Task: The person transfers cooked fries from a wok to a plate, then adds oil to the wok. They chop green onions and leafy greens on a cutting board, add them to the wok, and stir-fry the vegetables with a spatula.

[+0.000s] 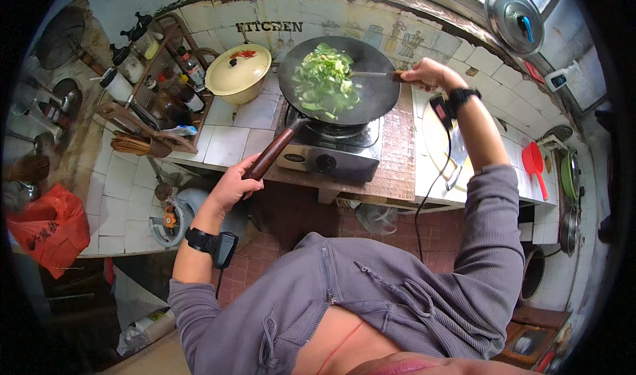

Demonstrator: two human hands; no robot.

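My left hand (233, 184) is closed round the brown wooden handle of a dark wok (381, 100). The wok rests over a single-burner gas stove (329, 158) and is tilted a little. Chopped green vegetables (324, 77) lie heaped in its left half, with some haze above them. In my right hand (430, 75) is the wooden handle of a spatula (371, 75). Its metal shaft reaches left into the greens, which hide the blade.
Left of the wok stands a cream lidded pot (240, 73). A wooden rack (149, 126) beyond it holds several bottles. A gas cylinder (189, 209) sits below the counter at left. To the right are a white plate (437, 133), a red ladle (534, 163) and a dangling black cable (430, 196).
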